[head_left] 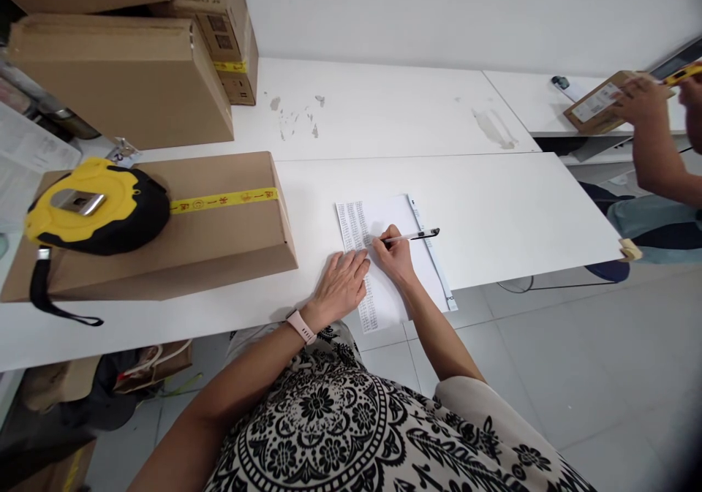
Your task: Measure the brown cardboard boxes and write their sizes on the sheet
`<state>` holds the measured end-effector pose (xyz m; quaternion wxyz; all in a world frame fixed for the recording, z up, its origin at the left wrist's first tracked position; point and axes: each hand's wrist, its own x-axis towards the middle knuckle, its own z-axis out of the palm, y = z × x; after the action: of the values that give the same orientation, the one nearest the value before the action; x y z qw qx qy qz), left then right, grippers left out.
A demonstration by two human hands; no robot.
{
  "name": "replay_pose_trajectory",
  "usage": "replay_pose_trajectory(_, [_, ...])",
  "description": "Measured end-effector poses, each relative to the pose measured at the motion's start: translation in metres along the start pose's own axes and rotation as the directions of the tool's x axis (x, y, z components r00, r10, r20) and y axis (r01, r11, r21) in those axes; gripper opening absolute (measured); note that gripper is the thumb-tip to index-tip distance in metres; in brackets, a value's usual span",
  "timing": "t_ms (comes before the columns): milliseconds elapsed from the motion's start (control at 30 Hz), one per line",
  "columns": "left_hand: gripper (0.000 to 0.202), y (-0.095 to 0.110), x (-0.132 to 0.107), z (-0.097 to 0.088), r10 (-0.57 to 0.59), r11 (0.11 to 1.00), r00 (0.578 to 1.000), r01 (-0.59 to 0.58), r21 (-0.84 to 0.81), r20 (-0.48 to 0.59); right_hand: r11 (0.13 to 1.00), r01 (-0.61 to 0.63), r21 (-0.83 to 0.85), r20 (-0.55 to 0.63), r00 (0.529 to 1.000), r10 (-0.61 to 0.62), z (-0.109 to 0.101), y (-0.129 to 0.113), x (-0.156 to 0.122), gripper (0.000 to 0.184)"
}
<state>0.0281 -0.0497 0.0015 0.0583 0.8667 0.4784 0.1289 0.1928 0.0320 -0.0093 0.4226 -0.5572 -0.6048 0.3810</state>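
Note:
My right hand (395, 256) is closed around a black-and-clear pen (420, 235), its tip side hidden by my fingers over the paper. Beneath it lies a white sheet of paper (426, 276) with columns of small writing on its left part and a pale blue strip along its right edge. The sheet overhangs the table's front edge. My left hand (341, 286) rests flat on the left side of the sheet, fingers stretched out, holding nothing. A pink band circles my left wrist.
A long cardboard box (219, 232) with yellow tape stands on the white table (493, 214) at left, a yellow-black tape measure (99, 207) on top. More cardboard boxes (121, 75) are stacked behind. At far right, another person's hands (644, 101) handle a small box (597, 108) and a yellow tool.

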Motion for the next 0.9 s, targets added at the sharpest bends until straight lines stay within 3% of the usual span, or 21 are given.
replay_pose_trajectory(900, [0.044, -0.0005, -0.0005, 0.0008, 0.001, 1.000, 1.000, -0.001, -0.004, -0.007, 1.000, -0.009, -0.016, -0.010, 1.000, 0.008, -0.0008, 0.0005, 0.0027, 0.021])
